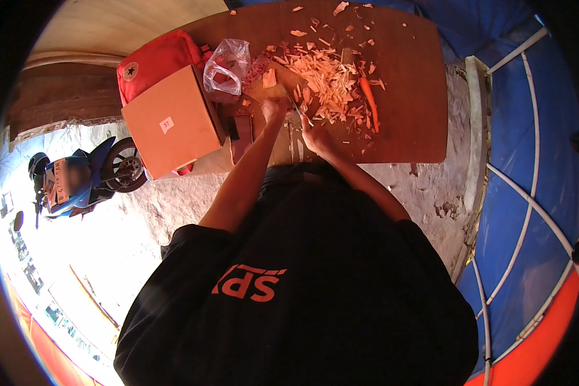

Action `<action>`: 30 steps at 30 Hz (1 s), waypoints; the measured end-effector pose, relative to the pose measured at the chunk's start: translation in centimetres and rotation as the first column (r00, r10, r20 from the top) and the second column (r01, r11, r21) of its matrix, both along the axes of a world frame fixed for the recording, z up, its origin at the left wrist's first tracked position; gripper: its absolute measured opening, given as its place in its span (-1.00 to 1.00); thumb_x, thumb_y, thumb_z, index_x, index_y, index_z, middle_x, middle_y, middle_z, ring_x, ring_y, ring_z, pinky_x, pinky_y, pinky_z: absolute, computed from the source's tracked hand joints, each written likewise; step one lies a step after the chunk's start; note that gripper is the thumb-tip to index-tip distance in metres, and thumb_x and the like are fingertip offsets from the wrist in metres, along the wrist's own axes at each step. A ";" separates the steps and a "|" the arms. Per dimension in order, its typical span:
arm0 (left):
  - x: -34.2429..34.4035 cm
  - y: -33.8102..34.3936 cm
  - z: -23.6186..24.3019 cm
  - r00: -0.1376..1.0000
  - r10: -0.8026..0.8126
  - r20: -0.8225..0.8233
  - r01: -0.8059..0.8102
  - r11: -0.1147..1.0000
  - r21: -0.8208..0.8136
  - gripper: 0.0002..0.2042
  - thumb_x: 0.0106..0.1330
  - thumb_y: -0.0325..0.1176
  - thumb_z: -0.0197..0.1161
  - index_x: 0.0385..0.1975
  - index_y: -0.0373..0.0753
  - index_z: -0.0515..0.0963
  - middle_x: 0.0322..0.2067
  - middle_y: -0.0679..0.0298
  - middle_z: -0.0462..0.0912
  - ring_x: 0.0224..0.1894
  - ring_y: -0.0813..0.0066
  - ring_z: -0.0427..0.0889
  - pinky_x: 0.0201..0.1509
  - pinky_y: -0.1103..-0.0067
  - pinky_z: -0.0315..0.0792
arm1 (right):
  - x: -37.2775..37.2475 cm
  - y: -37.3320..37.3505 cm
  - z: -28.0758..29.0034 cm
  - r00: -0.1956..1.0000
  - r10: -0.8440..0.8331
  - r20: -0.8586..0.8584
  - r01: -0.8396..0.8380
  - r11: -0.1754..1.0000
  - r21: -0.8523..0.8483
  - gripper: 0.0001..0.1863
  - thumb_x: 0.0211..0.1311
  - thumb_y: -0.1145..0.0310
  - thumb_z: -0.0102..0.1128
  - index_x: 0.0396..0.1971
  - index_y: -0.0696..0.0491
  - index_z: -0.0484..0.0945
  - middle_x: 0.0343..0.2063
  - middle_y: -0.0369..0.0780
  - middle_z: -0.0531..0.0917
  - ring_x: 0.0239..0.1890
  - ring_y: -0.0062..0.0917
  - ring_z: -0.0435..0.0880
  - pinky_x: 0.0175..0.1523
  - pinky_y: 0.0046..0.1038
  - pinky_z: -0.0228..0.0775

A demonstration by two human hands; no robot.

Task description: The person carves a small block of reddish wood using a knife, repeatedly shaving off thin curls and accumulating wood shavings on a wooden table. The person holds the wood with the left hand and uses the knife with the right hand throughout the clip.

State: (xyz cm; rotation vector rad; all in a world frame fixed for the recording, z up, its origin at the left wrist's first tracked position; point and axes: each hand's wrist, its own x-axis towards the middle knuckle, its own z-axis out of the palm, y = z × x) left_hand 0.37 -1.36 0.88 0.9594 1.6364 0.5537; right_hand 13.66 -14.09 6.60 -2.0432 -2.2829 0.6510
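My right hand (pixel 317 138) is closed round the handle of a knife (pixel 295 106), whose blade points up and left over a cutting board (pixel 277 91). On the near part of that board rests my left hand (pixel 274 110), fingers curled together; whatever they may hold is hidden. A pale orange piece (pixel 269 78) lies just beyond the left fingers. To the right of the board spreads a heap of cut orange strips (pixel 328 77), loose on the table. One whole carrot (pixel 370 103) lies at the heap's right side.
On the brown table (pixel 412 83), a clear plastic bag (pixel 228 67) sits left of the board, near a phone (pixel 241 130). A cardboard box (pixel 174 122) and a red bag (pixel 164 58) occupy the left end. Beyond stands a motorbike (pixel 87 174).
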 end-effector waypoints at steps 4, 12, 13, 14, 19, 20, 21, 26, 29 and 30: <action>-0.7 0.2 -0.3 0.989 -0.007 0.146 0.016 0.998 -0.067 -0.74 0.03 -0.28 0.20 -0.56 -0.42 0.63 -0.62 0.14 0.66 -0.55 0.43 0.69 -0.30 0.57 0.55 | -0.2 0.2 0.6 0.811 -0.507 -0.292 0.460 0.861 -0.218 -0.16 0.27 -0.29 -0.31 -0.38 0.34 0.54 -0.64 0.20 0.54 -0.48 0.09 0.58 -0.38 -0.04 0.40; -1.7 -0.1 -1.7 0.999 -0.036 -0.017 0.036 0.999 0.001 -0.74 0.02 -0.23 0.25 -0.62 -0.35 0.65 -0.62 0.24 0.68 -0.53 0.50 0.69 -0.32 0.58 0.55 | 1.4 -3.0 0.7 0.634 -0.743 -0.215 0.605 0.649 -0.461 -0.11 0.14 -0.42 -0.20 -0.74 0.25 0.45 -0.83 -0.06 0.45 -0.68 -0.21 0.55 -0.52 -0.17 0.35; -1.5 -0.1 -1.0 1.000 -0.030 0.001 0.030 1.000 -0.006 -0.74 0.01 -0.23 0.26 -0.62 -0.34 0.65 -0.63 0.23 0.67 -0.54 0.49 0.68 -0.32 0.57 0.55 | 1.6 -3.2 0.6 0.592 -0.747 -0.302 0.572 0.653 -0.496 -0.14 0.12 -0.43 -0.18 -0.77 0.20 0.42 -0.85 -0.12 0.42 -0.73 -0.29 0.51 -0.57 -0.23 0.32; -1.4 -0.2 -0.2 1.000 -0.016 0.026 0.017 0.999 -0.032 -0.75 0.01 -0.23 0.26 -0.62 -0.33 0.65 -0.64 0.22 0.67 -0.54 0.49 0.68 -0.31 0.57 0.55 | 1.6 -3.3 0.4 0.537 -0.771 -0.343 0.549 0.628 -0.552 -0.17 0.11 -0.44 -0.16 -0.81 0.15 0.38 -0.87 -0.18 0.39 -0.78 -0.37 0.47 -0.63 -0.29 0.29; 0.0 -0.5 2.1 0.998 0.054 -0.032 -0.057 0.996 -0.069 -0.78 0.00 -0.26 0.25 -0.61 -0.30 0.66 -0.64 0.16 0.66 -0.54 0.41 0.68 -0.30 0.54 0.55 | 0.9 -2.9 -0.3 0.432 -0.793 -0.429 0.461 0.603 -0.651 -0.24 0.07 -0.46 -0.11 -0.86 -0.01 0.26 -0.91 -0.35 0.28 -0.90 -0.56 0.31 -0.76 -0.45 0.17; 0.2 -0.4 2.1 0.996 0.053 -0.077 -0.060 0.994 -0.088 -0.79 -0.01 -0.26 0.26 -0.61 -0.30 0.66 -0.64 0.15 0.66 -0.53 0.39 0.69 -0.28 0.53 0.55 | 0.7 -2.7 -0.4 0.419 -0.810 -0.411 0.471 0.581 -0.664 -0.25 0.07 -0.46 -0.11 -0.87 -0.02 0.25 -0.91 -0.35 0.27 -0.90 -0.56 0.31 -0.77 -0.44 0.16; 0.4 -0.4 2.0 0.985 0.013 -0.171 -0.023 0.998 -0.055 -0.79 -0.01 -0.26 0.25 -0.60 -0.30 0.66 -0.63 0.14 0.66 -0.50 0.36 0.69 -0.26 0.52 0.55 | 0.5 -2.6 -0.4 0.407 -0.825 -0.392 0.479 0.558 -0.677 -0.25 0.07 -0.46 -0.11 -0.87 -0.03 0.23 -0.92 -0.35 0.26 -0.90 -0.55 0.31 -0.78 -0.43 0.16; 0.7 -0.1 2.2 0.980 0.002 -0.200 -0.021 0.995 -0.094 -0.78 -0.03 -0.26 0.25 -0.56 -0.30 0.66 -0.60 0.08 0.66 -0.38 0.23 0.69 -0.15 0.46 0.52 | 0.3 -2.7 0.1 0.360 -0.852 -0.381 0.488 0.520 -0.701 -0.26 0.05 -0.47 -0.10 -0.88 -0.06 0.19 -0.92 -0.35 0.24 -0.92 -0.55 0.28 -0.78 -0.42 0.14; 1.0 -0.6 3.0 0.966 0.089 -0.244 -0.099 0.995 -0.030 -0.76 -0.02 -0.24 0.23 -0.55 -0.31 0.66 -0.55 0.06 0.67 -0.34 0.19 0.69 -0.13 0.43 0.52 | 0.4 -2.9 0.4 0.349 -0.862 -0.367 0.476 0.501 -0.723 -0.26 0.05 -0.47 -0.10 -0.89 -0.07 0.17 -0.92 -0.35 0.24 -0.92 -0.55 0.27 -0.78 -0.41 0.14; 1.1 -0.8 3.2 0.956 0.058 -0.287 -0.058 0.998 0.010 -0.75 -0.02 -0.23 0.24 -0.53 -0.31 0.66 -0.55 0.05 0.67 -0.33 0.17 0.69 -0.13 0.42 0.51 | 0.4 -2.9 0.3 0.359 -0.865 -0.349 0.477 0.492 -0.728 -0.26 0.05 -0.47 -0.10 -0.89 -0.07 0.17 -0.92 -0.35 0.23 -0.92 -0.55 0.27 -0.78 -0.40 0.14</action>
